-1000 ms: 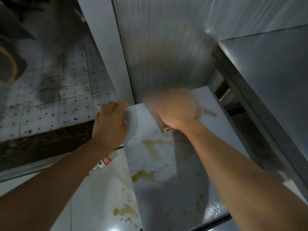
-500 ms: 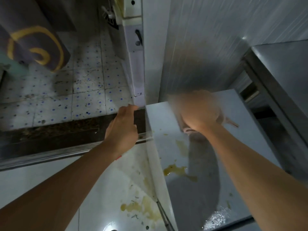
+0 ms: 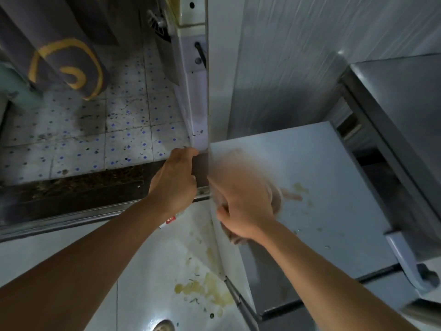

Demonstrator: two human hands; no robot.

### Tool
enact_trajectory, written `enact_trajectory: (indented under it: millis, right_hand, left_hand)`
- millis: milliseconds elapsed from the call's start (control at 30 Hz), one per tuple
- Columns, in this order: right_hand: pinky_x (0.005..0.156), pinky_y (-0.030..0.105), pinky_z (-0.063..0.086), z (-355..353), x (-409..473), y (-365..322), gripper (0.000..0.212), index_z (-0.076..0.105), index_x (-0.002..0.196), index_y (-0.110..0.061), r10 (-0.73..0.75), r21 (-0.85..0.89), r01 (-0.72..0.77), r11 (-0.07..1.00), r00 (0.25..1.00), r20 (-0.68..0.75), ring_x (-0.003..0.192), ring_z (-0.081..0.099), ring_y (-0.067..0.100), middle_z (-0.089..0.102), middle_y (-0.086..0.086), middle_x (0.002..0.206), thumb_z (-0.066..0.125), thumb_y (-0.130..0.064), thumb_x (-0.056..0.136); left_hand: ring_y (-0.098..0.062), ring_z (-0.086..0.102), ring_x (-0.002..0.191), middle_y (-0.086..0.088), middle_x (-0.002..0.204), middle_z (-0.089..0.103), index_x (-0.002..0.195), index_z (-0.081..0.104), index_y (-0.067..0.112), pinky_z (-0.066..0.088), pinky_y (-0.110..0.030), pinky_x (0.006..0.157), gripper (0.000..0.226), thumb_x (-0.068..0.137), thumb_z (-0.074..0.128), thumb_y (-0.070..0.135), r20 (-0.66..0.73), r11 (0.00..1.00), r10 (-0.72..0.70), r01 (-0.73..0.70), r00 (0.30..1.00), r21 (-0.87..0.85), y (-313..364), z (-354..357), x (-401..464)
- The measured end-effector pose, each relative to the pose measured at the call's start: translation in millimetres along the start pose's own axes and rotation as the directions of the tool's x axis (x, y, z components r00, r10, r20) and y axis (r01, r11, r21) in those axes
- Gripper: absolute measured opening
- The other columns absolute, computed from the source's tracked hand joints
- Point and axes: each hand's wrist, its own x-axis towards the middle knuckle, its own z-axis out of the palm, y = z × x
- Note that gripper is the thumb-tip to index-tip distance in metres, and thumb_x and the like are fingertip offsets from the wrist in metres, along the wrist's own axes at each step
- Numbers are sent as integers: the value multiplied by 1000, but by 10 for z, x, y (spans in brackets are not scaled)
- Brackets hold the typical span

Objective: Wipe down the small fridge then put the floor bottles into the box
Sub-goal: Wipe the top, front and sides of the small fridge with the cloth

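White enamel top of the small fridge [image 3: 322, 177], seen from above, streaked with yellowish stains near its middle and spotted further toward the front edge. The right hand [image 3: 243, 206] lies on the left part of this top, close to the fridge's left edge, fingers curled around a pinkish cloth [image 3: 276, 199] pressed flat against the surface. The cloth bunches out from under the palm on the right side, a tail of it pointing toward the stains; more of it shows below the wrist. Hand and cloth are motion-blurred.

Left hand [image 3: 174, 180] sits just beside the fridge's rear left corner, fingers bent, fingertips at the corner by the base of a white vertical frame [image 3: 196, 103]. Whether it actually grips the edge, cannot tell.

Below the left forearm, on the pale floor [image 3: 143, 271], a bottle [image 3: 169, 220] with a red label lies mostly hidden by the arm, well left of the cloth. Yellow spill and bits of debris on the floor alongside the fridge's left side.

Beyond, dotted floor tiles [image 3: 95, 144], a dark sill with a metal rail [image 3: 71, 218], and a dark cloth with a yellow spiral [image 3: 64, 63] hanging at upper left. A steel cabinet [image 3: 405, 115] stands just right of the fridge.
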Motion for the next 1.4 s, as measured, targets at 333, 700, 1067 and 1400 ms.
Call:
enact_trajectory:
  millis: [333, 700, 1067, 1400]
  right_hand:
    - [119, 45, 6, -145, -387, 1319, 73, 4, 151, -38, 324, -59, -324, 944, 946, -13, 148, -5, 18, -1, -3, 162, 5, -69, 86]
    - [118, 50, 10, -96, -1210, 1030, 71, 17, 152, -25, 429, 17, -428, 903, 903, -10, 148, 5, 27, 9, 6, 161, 12, -63, 92]
    - [101, 52, 37, -209, -654, 1922, 68, 6, 151, -30, 602, 99, -597, 796, 798, -26, 135, 27, 44, 11, 15, 157, 23, -62, 93]
    - [117, 51, 5, -191, -1613, 1344, 77, -10, 152, -18, 626, -47, -624, 780, 779, 46, 144, 6, 41, -4, 22, 158, 12, -63, 93]
  left_hand:
    - [-24, 30, 135, -2, 149, 33, 140, 41, 21, 26, -39, 108, 61, 82, 51, 4, 28, 935, 295, -294, 955, 198, 491, 526, 37]
    - [-24, 18, 137, -1, 155, 22, 140, 40, 28, 13, -39, 108, 59, 83, 53, 19, 78, 892, 345, -352, 936, 285, 1014, 1040, 80]
    - [-35, 14, 139, -3, 157, 16, 144, 33, 30, 22, -54, 110, 59, 89, 48, 17, 113, 881, 305, -326, 945, 344, 1122, 1188, 101]
    - [-33, 13, 139, -7, 156, 16, 145, 33, 23, 24, -51, 110, 60, 88, 51, 11, 157, 880, 306, -342, 939, 329, 1158, 1067, 37]
